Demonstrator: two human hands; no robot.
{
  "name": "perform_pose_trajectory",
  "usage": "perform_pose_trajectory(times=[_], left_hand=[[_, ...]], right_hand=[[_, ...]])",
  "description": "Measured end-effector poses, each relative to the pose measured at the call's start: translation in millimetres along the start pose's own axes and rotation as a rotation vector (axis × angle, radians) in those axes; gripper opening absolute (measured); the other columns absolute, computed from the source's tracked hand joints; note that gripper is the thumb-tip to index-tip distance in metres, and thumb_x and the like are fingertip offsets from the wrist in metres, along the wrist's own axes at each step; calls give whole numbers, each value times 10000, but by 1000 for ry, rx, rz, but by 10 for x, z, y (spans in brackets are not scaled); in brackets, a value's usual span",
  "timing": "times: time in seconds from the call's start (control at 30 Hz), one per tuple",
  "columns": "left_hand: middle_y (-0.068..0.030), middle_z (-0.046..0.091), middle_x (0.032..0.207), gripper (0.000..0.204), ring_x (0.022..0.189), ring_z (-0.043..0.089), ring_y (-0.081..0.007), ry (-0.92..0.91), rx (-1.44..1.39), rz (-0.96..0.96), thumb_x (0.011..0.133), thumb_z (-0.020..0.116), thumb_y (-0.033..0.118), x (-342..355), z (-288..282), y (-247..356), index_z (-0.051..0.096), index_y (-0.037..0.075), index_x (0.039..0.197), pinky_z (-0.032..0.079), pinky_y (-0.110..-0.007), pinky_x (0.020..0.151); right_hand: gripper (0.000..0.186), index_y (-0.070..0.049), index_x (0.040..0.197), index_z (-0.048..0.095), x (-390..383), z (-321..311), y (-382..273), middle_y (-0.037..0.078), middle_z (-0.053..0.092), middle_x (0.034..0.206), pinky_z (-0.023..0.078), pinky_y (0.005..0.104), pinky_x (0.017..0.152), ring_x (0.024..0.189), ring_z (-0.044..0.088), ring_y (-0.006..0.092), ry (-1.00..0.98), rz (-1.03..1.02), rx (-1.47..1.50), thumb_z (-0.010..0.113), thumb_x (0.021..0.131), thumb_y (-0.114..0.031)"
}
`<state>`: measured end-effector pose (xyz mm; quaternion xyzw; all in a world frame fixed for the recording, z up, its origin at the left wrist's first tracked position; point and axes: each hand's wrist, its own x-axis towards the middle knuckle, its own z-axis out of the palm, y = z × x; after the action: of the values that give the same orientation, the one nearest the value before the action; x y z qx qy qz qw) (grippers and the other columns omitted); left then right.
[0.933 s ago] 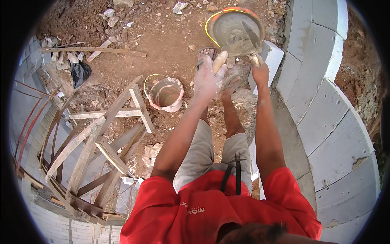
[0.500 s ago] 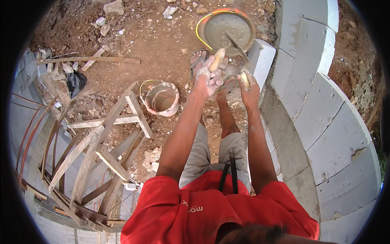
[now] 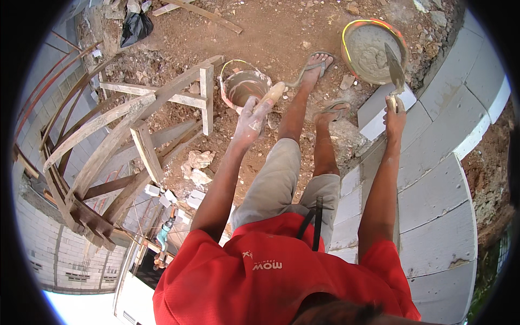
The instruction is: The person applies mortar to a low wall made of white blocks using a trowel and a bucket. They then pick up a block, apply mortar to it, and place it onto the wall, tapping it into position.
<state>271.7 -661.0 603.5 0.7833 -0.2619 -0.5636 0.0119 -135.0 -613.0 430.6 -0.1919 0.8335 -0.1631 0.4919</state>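
Note:
My right hand [image 3: 396,120] grips the wooden handle of a trowel [image 3: 395,67]. Its mortar-smeared blade reaches over the near edge of a round orange-rimmed tub [image 3: 347,58] of wet grey mortar [image 3: 369,47]. Fingers dusted pale, my left hand [image 3: 251,120] is closed around a light wooden handle [image 3: 273,93]. What tool that handle belongs to cannot be made out. Just beyond the left hand stands a smaller bucket [image 3: 229,102] with a wire handle and mortar-coated inside. Below the trowel, a pale block [image 3: 375,115] lies beside the tub.
A curving pale block wall [image 3: 439,233] runs along my right. To the left stands a wooden frame [image 3: 143,111] with angled legs. Broken rubble [image 3: 198,165] lies near it. A plank [image 3: 208,15] and a black plastic bag [image 3: 135,28] are farther off. Another person [image 3: 163,238] appears distantly at lower left.
My hands have moved apart: the left, with the wooden handle, toward the smaller bucket, the right toward the block wall with the trowel. The whole view has turned, shifting the tub rightward.

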Motion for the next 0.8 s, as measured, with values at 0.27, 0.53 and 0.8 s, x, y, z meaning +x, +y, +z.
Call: perform_pose_trajectory(times=[0.27,0.53,0.8], left_hand=[[-318,684,1149,690,1099,648,-490,372,781,-186,886,650,600,1164,-991,-1680,559,22,1252,494,-551,944],[-284,717,1047,592,961,716,-416,312,681,-220,847,769,484,366,-637,-2539,618,23,1188,555,-485,846],[-236,645,1101,264,901,734,-301,112,-56,-388,904,597,-72,-557,-546,-3233,565,-131,1160,697,-411,693]], right_hand=[[370,-103,1051,722,556,-234,-519,30,602,740,445,294,520,589,568,132,-175,-39,-335,651,890,-428],[432,-22,947,719,1470,263,-185,72,605,647,475,362,491,498,582,182,-225,-84,-606,688,900,-450],[591,65,1168,676,862,863,-74,225,728,1056,555,418,871,937,708,335,-333,94,-107,752,855,-430]])
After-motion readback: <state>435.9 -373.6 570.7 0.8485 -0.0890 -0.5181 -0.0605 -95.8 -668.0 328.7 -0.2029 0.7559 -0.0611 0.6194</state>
